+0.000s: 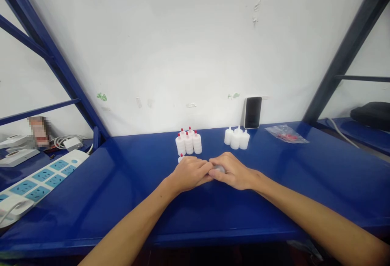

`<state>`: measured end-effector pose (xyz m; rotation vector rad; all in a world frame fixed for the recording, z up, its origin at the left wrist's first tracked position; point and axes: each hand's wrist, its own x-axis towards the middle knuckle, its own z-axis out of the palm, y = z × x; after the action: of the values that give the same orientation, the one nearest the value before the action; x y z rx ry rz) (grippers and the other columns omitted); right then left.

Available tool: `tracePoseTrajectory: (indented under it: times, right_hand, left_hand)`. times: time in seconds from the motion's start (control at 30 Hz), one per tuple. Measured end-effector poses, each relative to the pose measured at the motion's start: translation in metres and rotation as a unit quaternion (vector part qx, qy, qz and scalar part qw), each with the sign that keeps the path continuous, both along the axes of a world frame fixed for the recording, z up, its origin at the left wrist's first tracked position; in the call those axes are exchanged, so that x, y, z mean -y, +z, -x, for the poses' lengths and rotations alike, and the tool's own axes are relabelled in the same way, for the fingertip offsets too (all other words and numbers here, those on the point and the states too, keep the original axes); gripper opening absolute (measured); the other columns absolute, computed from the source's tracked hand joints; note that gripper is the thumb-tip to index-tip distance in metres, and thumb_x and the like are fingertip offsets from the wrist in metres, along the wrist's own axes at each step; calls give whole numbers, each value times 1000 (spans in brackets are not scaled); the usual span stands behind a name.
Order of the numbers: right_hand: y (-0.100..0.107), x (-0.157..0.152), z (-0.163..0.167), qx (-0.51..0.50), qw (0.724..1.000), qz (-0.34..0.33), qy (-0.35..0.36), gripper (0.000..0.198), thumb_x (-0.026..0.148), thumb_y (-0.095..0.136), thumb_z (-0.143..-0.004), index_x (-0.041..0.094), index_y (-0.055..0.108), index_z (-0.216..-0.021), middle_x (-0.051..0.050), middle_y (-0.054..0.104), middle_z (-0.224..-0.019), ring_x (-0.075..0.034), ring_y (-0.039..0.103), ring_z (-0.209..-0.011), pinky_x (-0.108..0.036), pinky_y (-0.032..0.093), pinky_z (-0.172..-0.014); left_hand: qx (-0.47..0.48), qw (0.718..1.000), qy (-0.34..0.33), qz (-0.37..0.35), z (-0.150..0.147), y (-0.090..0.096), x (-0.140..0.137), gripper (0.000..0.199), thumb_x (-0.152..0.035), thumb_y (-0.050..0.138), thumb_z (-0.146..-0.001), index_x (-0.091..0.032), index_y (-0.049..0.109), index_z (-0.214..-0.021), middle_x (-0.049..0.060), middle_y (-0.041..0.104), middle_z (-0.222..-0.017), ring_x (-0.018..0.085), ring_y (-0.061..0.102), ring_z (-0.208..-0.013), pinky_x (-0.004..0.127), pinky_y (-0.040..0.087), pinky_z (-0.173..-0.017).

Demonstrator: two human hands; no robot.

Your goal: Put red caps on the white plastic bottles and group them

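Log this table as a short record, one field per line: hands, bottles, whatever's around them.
Left hand: curled, against right hand; any contents hidden
Right hand: curled around a pale object, mostly hidden
Red-topped bottles: upright group, one partly behind left hand
Bare-nozzle bottles: cluster to their right
Bag: right side of table, red pieces inside
Device: propped against wall
Power strip: far left

Workshop, seemingly: blue rack shelf [128, 201], power strip [45, 182], grouped white bottles [189, 145], scuffed wall [183, 55].
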<state>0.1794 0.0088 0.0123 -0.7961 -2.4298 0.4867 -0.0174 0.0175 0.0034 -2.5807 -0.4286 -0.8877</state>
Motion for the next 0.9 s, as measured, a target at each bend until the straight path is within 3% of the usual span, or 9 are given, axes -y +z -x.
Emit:
tracePoseTrajectory:
  times: [0.23,0.33,0.4,0.47,0.63,0.77,0.9]
  right_hand:
    - [0,3,3,0,1000,-12,2,36,43,42,-91,20,42,-63,3,42,-54,-11,38,-50,-26,29,-54]
    - [-1,-2,1,-28,999,-3,-20,35,46,37,-95,20,55,-81,2,53,-62,-13,46,-54,-26,33,-57]
    - [-3,-8,-2,-74,996,17,-54,37,48,35,-97,20,59,-93,0,59,-69,-14,51,-58,-26,36,-59]
    - [-6,-15,-6,-121,986,33,-107,36,51,43,-94,20,60,-89,0,59,-68,-14,51,-58,-26,38,-59]
    - [-13,-26,-14,-211,955,11,-208,34,50,70,-75,20,56,-68,2,50,-56,-13,43,-51,-27,35,-52]
    - [-15,-26,-19,-262,950,-26,-170,26,44,54,-85,20,55,-75,0,53,-62,-15,49,-55,-30,39,-56]
    - [-15,-28,-18,-248,956,24,-158,25,37,33,-96,21,51,-95,2,50,-66,-14,50,-54,-29,41,-57]
  left_hand:
    - [1,1000,-6,9,-3,-2,4,36,-30,34,-102,-16,50,-72,-1,56,-58,10,48,-47,25,31,-48]
    - [12,997,-1,73,4,1,-1,37,-31,33,-101,-17,49,-71,-1,53,-57,9,45,-48,24,31,-48]
    - [55,988,37,139,17,10,-7,39,-33,34,-101,-17,47,-68,-3,47,-55,9,40,-48,23,29,-49]
    - [107,967,113,203,36,22,-14,40,-35,34,-100,-17,46,-67,-4,42,-55,8,35,-48,23,28,-52]
    - [15,914,231,334,77,43,-30,45,-44,36,-98,-16,46,-64,-5,36,-54,9,31,-50,24,23,-51]
    - [-21,898,224,377,81,32,-36,48,-48,37,-96,-17,47,-62,-4,37,-54,10,30,-49,25,22,-51]
    - [-43,899,221,376,79,24,-39,50,-52,39,-95,-17,46,-59,-3,36,-52,10,29,-46,26,20,-50]
